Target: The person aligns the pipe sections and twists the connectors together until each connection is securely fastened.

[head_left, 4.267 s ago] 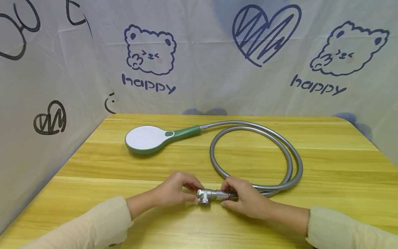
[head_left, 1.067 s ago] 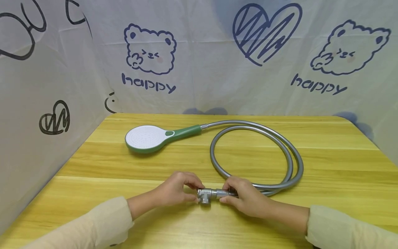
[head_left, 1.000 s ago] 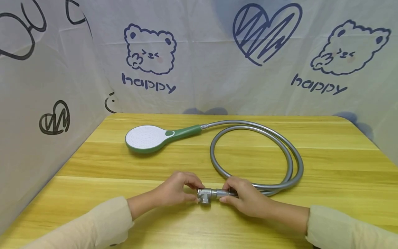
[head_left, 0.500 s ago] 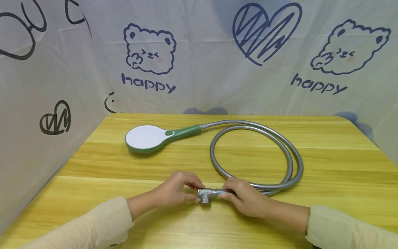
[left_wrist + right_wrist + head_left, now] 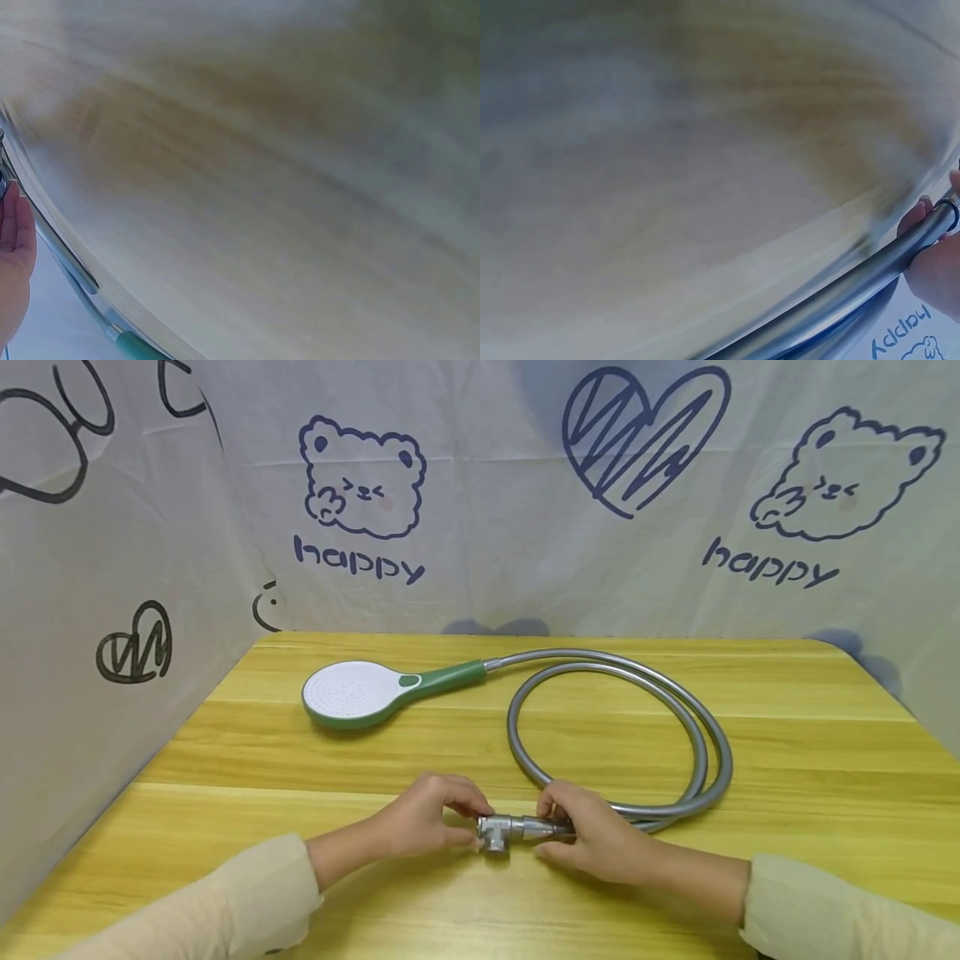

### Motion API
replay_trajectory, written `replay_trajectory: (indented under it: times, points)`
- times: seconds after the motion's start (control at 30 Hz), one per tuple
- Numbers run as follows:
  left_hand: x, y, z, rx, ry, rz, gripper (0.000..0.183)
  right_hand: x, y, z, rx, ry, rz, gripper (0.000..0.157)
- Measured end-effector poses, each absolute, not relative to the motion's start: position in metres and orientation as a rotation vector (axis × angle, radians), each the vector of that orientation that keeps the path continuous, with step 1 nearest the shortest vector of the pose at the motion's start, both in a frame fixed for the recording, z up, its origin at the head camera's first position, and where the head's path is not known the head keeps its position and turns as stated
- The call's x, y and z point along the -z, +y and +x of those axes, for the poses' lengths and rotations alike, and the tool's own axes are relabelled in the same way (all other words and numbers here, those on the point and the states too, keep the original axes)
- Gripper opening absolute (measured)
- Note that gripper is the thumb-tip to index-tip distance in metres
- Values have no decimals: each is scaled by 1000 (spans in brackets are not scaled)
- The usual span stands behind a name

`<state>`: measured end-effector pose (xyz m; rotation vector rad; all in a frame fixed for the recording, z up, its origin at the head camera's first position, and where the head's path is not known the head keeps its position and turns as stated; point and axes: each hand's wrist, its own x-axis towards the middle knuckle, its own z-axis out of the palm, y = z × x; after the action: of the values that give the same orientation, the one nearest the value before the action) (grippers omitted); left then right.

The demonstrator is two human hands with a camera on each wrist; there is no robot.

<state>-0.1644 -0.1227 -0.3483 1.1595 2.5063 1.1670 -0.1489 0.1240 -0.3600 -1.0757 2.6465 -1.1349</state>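
Note:
In the head view, my left hand (image 5: 423, 818) pinches the left end of a chrome tee fitting (image 5: 495, 832) between thumb and fingers. Its side outlet points toward me. A metal hose nut (image 5: 536, 828) meets the tee's right end. My right hand (image 5: 596, 835) curls its thumb and fingers round that nut and the hose end. The grey shower hose (image 5: 720, 760) loops behind the hands and runs to a green-and-white shower head (image 5: 352, 692). In the right wrist view, fingers (image 5: 915, 215) lie around the hose; the left wrist view catches only part of the left hand (image 5: 16, 247).
The wooden table (image 5: 405, 927) carries the hose loop at its middle right and the shower head at its back left. A white cloth (image 5: 495, 552) with drawings hangs behind the table and along its left side.
My left hand keeps its place on the tee. The right hand's thumb, earlier pressed on the nut, has shifted down and off its front, showing more of the nut. The shower head and hose loop stay put.

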Motion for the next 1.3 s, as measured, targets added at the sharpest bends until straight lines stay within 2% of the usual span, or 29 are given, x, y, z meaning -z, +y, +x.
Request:
replay_trajectory:
  times: [0.53, 1.3]
  points:
    - [348, -122, -164, -1160, 2504, 1118, 22, 366, 122, -148, 1181, 2733, -1172, 25]
    - [348, -121, -163, -1145, 2515, 1121, 21, 368, 125, -150, 1118, 2709, -1221, 11]
